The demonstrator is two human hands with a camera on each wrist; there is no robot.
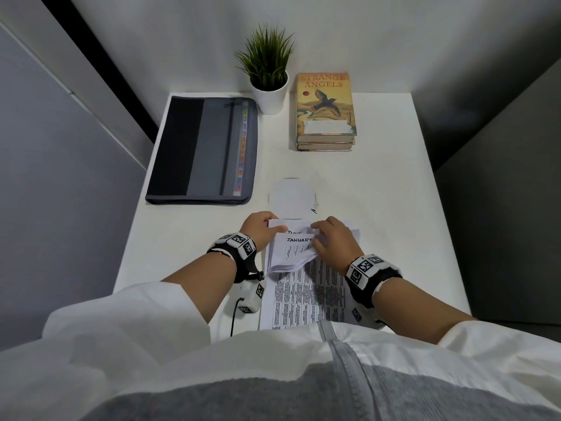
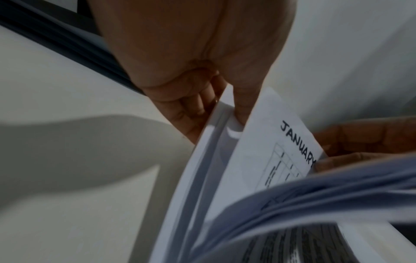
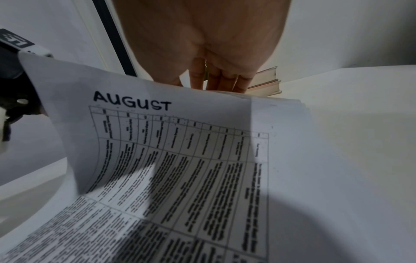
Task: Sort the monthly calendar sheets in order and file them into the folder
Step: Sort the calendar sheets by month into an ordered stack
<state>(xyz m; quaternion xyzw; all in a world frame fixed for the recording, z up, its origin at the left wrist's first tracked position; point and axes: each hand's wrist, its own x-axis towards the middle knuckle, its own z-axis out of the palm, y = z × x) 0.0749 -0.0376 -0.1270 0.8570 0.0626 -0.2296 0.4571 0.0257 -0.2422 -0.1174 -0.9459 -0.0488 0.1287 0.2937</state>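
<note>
Item: white table (image 1: 379, 208), bearing everything listed here.

Item: grey and black zip folder (image 1: 202, 150), lying flat at the far left of your table, zipped shut, with coloured index tabs showing through its mesh panel.

Item: stack of calendar sheets (image 1: 303, 287), at the near edge directly in front of you, well apart from the folder. Its far ends are curled up and fanned. The JANUARY sheet (image 1: 296, 247) faces you in the fan; a sheet headed JUNE (image 1: 296, 231) shows just behind it. The AUGUST sheet (image 3: 180, 151) lies uppermost on the flat part, under your right wrist.

Item: two books (image 1: 326, 112), stacked at the far right, the top cover reading "Strange Angels".

Item: potted plant (image 1: 268, 74), in a white pot, between the folder and the books at the far edge.

Item: your left hand (image 1: 258, 230), pinching the left edge of the lifted sheets, thumb on top and fingers curled behind.

Item: your right hand (image 1: 335, 241), fingers bent over the right side of the fan, gripping the curled sheets beside JANUARY.
</note>
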